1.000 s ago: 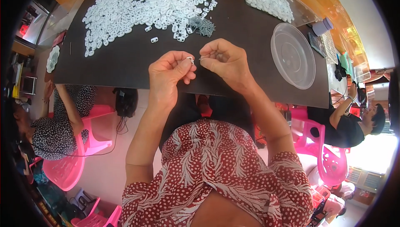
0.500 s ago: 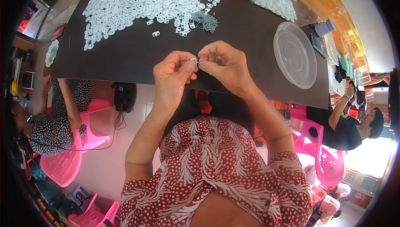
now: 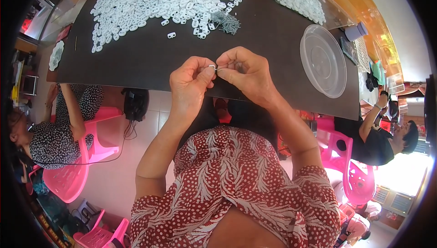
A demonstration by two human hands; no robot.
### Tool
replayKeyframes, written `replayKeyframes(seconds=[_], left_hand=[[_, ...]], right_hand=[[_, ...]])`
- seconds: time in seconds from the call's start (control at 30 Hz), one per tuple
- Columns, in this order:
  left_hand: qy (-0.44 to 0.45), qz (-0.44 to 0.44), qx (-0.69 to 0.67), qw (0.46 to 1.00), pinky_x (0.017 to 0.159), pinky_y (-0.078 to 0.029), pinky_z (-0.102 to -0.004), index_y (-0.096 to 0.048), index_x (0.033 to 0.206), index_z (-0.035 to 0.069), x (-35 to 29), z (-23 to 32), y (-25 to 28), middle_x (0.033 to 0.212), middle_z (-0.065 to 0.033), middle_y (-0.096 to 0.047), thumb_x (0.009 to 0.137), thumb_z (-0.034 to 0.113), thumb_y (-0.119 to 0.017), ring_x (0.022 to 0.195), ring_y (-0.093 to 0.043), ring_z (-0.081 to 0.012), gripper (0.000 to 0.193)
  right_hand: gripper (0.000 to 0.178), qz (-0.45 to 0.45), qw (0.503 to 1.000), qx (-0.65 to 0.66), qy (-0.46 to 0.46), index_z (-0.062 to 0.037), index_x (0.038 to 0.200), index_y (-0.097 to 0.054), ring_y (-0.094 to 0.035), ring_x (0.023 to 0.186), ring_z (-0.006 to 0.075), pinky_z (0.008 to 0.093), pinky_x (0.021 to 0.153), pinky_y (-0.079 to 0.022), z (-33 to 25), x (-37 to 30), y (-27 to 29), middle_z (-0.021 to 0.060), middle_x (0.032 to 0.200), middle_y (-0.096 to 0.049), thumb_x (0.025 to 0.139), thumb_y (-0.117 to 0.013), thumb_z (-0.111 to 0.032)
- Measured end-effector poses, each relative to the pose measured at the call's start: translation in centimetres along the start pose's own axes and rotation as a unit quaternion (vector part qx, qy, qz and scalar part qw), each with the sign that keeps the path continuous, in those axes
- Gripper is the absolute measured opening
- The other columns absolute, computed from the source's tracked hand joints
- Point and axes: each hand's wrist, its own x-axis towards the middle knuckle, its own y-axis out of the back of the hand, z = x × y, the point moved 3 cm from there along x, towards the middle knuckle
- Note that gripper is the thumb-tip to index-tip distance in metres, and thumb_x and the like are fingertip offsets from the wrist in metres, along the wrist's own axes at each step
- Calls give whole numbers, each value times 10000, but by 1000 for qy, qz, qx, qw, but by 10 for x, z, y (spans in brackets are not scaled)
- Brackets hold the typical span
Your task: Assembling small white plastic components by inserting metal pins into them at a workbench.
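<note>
Piece (image 3: 212,66), small and white, sits pinched in left hand (image 3: 190,76).

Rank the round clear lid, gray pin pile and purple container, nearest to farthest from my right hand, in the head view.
1. Gray pin pile, ahead of your right hand.
2. Round clear lid, on the right.
3. Purple container, past the lid.

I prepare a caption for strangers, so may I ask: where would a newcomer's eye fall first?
Probably on the broad heap of small white plastic-looking pieces, upper left on the dark brown table, with a small pile of thin grey pins at its lower right. Then on the bare left hand at centre, pinching one white piece, and the bare right hand beside it. A round clear plastic lid lies at right.
</note>
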Motion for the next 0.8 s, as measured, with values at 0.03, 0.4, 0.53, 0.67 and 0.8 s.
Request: replayKeyframes(seconds=[0.03,0.4,0.53,0.67,0.8], left_hand=[[0,1,0,1000,545,-397,-174,-610,910,-6,-1,0,0,758,-20,-603,869,80,-597,605,-518,-59,96],[26,-3,-23,999,530,-400,-169,-609,908,3,-3,0,1,733,3,-588,869,43,-573,596,-509,-40,66],[21,4,-28,999,518,-390,-166,-612,904,10,-1,-3,3,723,6,-588,866,47,-577,586,-509,-38,63],[23,5,-19,1000,519,-392,-167,-610,901,10,-1,-2,2,721,5,-587,865,48,-579,586,-507,-40,62],[18,9,-13,1000,519,-395,-170,-609,899,9,-2,-2,2,723,2,-586,862,46,-580,587,-506,-43,60]], right_hand=[[149,-1,1000,0,0,6,930,-603,-542,780,56,216,697,-463,0,0,-1,5,849,-598,789,-653,9],[107,28,996,73,33,-7,884,-614,-481,641,9,180,564,-414,6,-1,-5,-33,732,-580,782,-649,-7],[110,31,996,71,35,-4,887,-614,-487,650,14,182,575,-421,8,-1,-6,-29,739,-584,782,-647,-4],[111,28,996,78,29,-2,888,-614,-494,662,17,186,588,-428,8,0,-6,-25,747,-589,781,-643,1],[111,31,996,86,20,-2,887,-614,-498,666,17,186,590,-430,8,0,-7,-21,760,-599,780,-642,2]])
